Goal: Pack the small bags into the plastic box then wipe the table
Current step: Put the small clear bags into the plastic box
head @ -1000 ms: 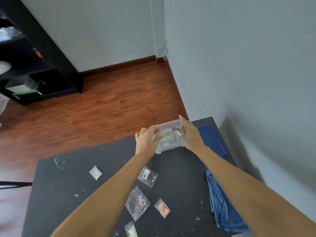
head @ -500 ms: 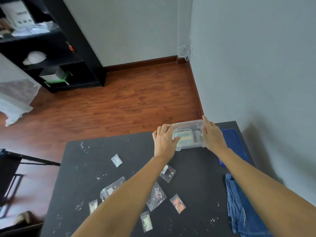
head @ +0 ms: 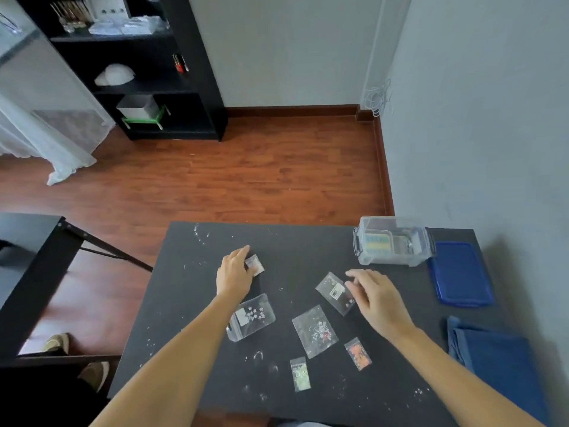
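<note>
The plastic box is sitting at the far right of the dark surface, clear-walled and open-topped, with a yellow-and-blue pad and some pale contents showing through it; its blue lid is lying flat just beside it on the right, close to the wall. Six small bags are lying scattered over the middle of the surface. The left hand is resting palm down with its fingertips touching a tiny bag at the far left of the group, not yet closing around it. The right hand is hovering with loosely curled, unclenched fingers touching the edge of a labelled clear bag, gripping nothing that I can tell. A larger bag of white flowers is lying partly under the left forearm, another clear bag of sequins is sitting between the two arms, and an orange bag and a pale green bag are lying nearer the body. White specks are dotting the surface. A folded blue cloth is lying at the near right edge. The far left stretch of the surface is lying open, and the box is standing well apart from both hands.
</note>
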Tool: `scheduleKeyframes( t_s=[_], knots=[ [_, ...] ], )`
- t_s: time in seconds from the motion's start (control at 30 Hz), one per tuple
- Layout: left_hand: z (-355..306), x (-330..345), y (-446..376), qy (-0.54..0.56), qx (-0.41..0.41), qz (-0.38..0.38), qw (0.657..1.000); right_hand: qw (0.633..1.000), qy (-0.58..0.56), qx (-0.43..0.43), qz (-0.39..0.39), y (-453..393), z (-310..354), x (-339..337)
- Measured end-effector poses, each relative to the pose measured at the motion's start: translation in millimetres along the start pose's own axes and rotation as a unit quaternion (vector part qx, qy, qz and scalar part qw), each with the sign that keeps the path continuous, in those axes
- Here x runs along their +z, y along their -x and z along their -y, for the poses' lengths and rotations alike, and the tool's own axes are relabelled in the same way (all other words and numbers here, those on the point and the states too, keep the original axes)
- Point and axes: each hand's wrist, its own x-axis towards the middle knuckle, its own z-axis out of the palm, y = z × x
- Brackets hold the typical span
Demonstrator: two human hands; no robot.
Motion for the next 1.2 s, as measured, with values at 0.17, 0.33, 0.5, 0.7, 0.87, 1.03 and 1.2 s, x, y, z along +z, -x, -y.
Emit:
scheduleKeyframes(
  t_s=[0.17,0.33,0.5,0.7,0.87,1.03,1.2],
  knots=[
    [-1,12,-2,0.005,-0.002,-0.008,1.000,0.959,0.080,0.176,0.209,14,14,36],
    [-5,6,-11,0.007,0.008,0.013,1.000,0.929,0.080,0.281,0.228,-1,25,46],
    [-14,0,-19,-0.013,-0.010,0.047,0.999,0.918,0.005,0.332,0.216,-9,22,42],
    [-24,5,-14,-0.036,0.026,0.061,0.997,0.944,-0.061,0.256,0.200,-4,24,26],
    [-76,2,-7,0.097,0.063,0.072,0.991,0.961,-0.116,0.250,-0.006,-19,-4,-42],
    [-159,6,0,0.212,0.126,0.074,0.966,0.948,-0.059,0.291,-0.111,-55,-59,-86],
    [-221,31,4,0.267,0.117,0.093,0.952,0.953,-0.086,0.290,-0.031,-71,-88,-70]
  ],
)
